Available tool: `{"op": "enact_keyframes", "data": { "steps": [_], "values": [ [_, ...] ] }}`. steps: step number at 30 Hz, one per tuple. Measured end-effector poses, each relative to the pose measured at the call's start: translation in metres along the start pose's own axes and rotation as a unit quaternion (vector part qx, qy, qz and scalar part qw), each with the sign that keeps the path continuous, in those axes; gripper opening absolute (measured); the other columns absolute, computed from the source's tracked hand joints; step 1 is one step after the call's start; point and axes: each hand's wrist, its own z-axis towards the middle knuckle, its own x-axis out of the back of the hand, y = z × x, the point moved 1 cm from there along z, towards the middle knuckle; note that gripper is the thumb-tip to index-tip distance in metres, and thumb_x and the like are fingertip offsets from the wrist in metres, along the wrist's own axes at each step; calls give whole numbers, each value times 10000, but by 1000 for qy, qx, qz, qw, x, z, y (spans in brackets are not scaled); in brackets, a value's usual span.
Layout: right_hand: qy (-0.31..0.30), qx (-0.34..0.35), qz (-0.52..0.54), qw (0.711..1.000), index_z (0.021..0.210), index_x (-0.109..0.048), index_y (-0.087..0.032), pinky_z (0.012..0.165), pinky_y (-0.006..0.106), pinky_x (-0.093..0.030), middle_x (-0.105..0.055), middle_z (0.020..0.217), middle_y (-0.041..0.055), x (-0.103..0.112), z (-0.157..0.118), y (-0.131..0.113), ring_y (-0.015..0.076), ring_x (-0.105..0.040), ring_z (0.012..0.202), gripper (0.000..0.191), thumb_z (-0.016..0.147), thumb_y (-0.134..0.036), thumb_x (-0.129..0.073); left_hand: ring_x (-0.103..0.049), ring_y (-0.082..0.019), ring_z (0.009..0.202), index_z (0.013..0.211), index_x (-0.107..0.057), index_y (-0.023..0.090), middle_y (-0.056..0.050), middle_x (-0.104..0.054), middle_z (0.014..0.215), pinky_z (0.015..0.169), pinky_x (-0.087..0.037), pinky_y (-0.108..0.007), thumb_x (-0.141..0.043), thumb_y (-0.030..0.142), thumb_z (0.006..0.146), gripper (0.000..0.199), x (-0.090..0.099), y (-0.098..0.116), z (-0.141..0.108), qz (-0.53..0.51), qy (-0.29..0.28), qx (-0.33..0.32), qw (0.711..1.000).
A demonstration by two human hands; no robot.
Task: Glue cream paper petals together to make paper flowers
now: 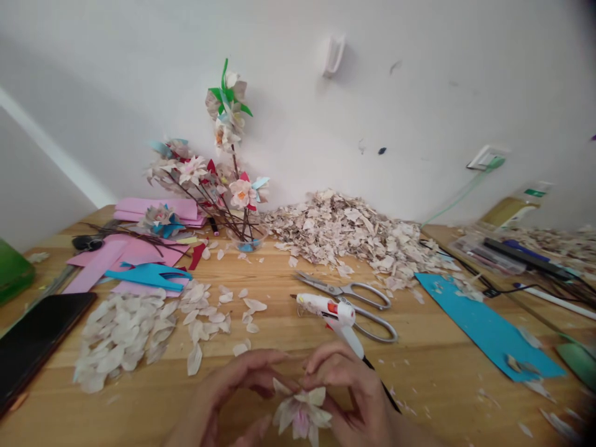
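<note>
Now, in my head view, my left hand (235, 388) and my right hand (347, 385) are close together and hold a pale paper flower (302, 415) between them, just above the wooden tabletop (433, 397). Just ahead of my hands lies a white hot glue gun (321, 307), touching steel scissors (326, 287). Loose petals (123, 341) lie on the left, a big heap of petals (339, 233) lies farther ahead, and a blue card (484, 329) lies on the right.

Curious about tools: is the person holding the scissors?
No, scissors lie on the table; left hand and right hand hold a flower.
</note>
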Motion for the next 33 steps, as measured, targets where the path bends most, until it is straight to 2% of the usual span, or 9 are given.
{"op": "enact_keyframes", "data": {
  "steps": [5, 11, 14, 18, 24, 29, 33],
  "values": [
    [34, -20, 46, 998, 947, -455, -290, 686, 331, -482, -611, 803, 11, -4, -3, 4, 197, -602, 780, 400, 697, 15, -522, -652, -180, 836, 1124, -577, 329, -10, -727, 882, 782, -486, -299, -644, 218, 750, 396, -3, 6, 7, -97, 13, 36, 995],
    [49, -132, 89, 986, 882, -442, -288, 670, 308, -465, -570, 842, -2, -11, -6, 7, 182, -583, 769, 352, 681, -22, -554, -658, -169, 790, 1070, -604, 292, -18, -740, 839, 708, -462, -283, -711, 264, 697, 389, -8, 1, 12, -233, 11, 89, 968],
    [67, -209, 127, 967, 850, -425, -279, 636, 263, -456, -544, 802, -34, -12, -4, 5, 142, -564, 698, 342, 666, -40, -585, -665, -162, 762, 1042, -620, 265, -26, -747, 823, 687, -462, -272, -735, 275, 669, 390, -9, -2, 15, -295, 22, 107, 949],
    [81, -295, 210, 928, 835, -385, -272, 609, 226, -449, -518, 714, -78, -15, 1, 2, 108, -534, 634, 396, 615, -16, -592, -668, -165, 764, 1037, -633, 243, -35, -754, 835, 643, -470, -251, -748, 262, 646, 408, -9, -4, 19, -341, 17, 124, 932],
    [114, -338, 259, 898, 829, -354, -269, 554, 205, -433, -493, 622, -108, -17, 7, 4, 102, -536, 584, 435, 586, -10, -605, -652, -186, 823, 1077, -625, 233, -59, -746, 917, 625, -498, -264, -725, 189, 636, 455, -8, -6, 23, -394, -17, 142, 908],
    [114, -360, 305, 875, 812, -319, -277, 565, 248, -480, -514, 627, -111, -17, 9, 4, 127, -581, 600, 451, 600, -58, -652, -644, -166, 797, 1082, -619, 252, -46, -748, 928, 570, -477, -224, -714, 155, 607, 495, -7, -6, 24, -429, -39, 150, 890],
    [122, -360, 300, 875, 815, -335, -275, 601, 254, -486, -522, 642, -114, -17, 9, 6, 110, -558, 582, 478, 588, -53, -692, -626, -173, 876, 1082, -602, 265, -26, -742, 942, 539, -445, -186, -700, 122, 550, 560, -7, -11, 25, -449, -58, 166, 876]
  ]
}}
